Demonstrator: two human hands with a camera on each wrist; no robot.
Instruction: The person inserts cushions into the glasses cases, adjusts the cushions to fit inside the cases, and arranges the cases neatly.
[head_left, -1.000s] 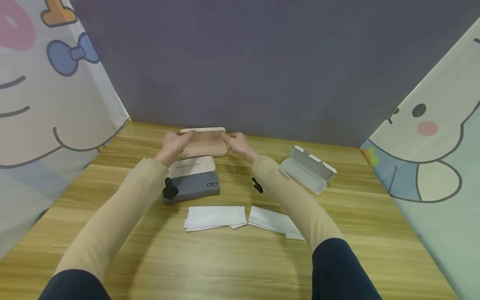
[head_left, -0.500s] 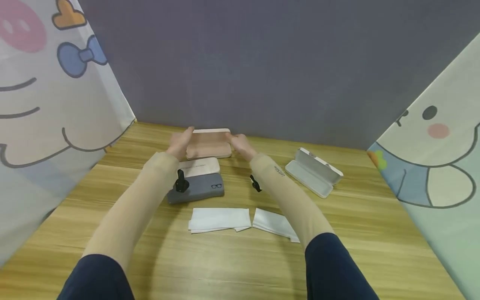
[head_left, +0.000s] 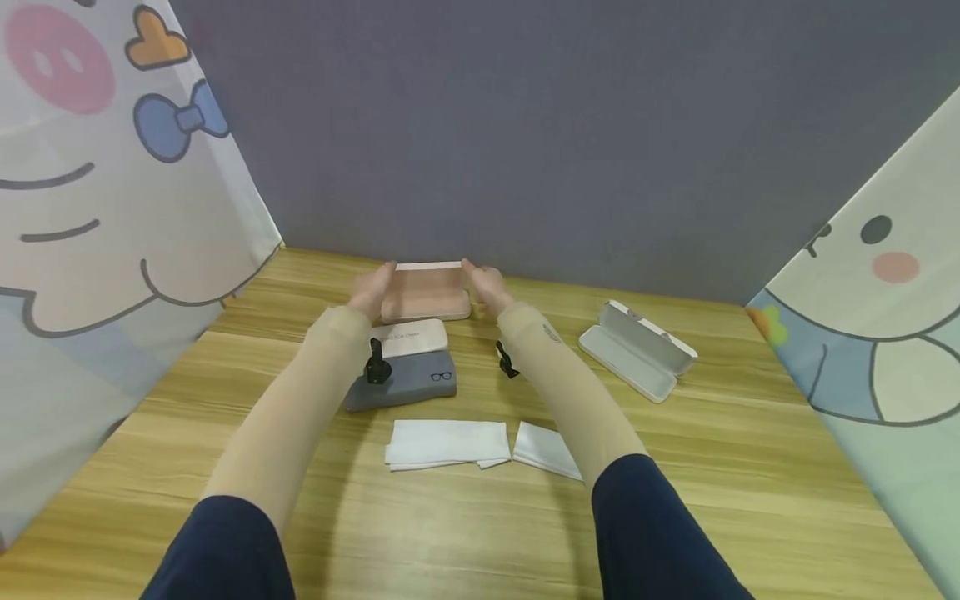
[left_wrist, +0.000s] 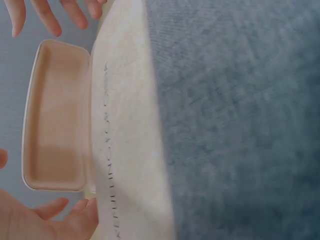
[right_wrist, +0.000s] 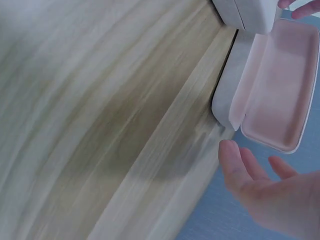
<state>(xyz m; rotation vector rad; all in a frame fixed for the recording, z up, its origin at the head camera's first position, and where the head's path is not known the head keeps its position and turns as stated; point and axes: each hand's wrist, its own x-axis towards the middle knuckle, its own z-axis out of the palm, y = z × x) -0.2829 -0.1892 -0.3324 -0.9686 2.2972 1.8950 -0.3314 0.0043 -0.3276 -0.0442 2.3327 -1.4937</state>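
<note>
A glasses case with pink lining (head_left: pixel 426 305) stands with its lid raised at the back of the table. My left hand (head_left: pixel 371 292) is at its left end and my right hand (head_left: pixel 489 287) at its right end, fingertips beside the lid's upper corners. In the left wrist view a gap shows between the pink lid (left_wrist: pixel 60 115) and the spread fingers. The right wrist view shows my right hand (right_wrist: pixel 270 195) with fingers loosely extended just off the case's end. In front lie a closed white glasses case (head_left: pixel 411 335) with lettering and a grey-blue glasses case (head_left: pixel 405 379).
Another white glasses case (head_left: pixel 633 354) stands with its lid up on the right. Two folded white cloths lie nearer, the left cloth (head_left: pixel 448 443) flat and the right cloth (head_left: pixel 546 448) partly behind my sleeve. A grey panel (head_left: pixel 480 133) borders the table's back.
The head view has shifted so the scene sits slightly further right. The pink-lined case's lid looks more upright, and my fingers have moved from over its ends to beside them.
</note>
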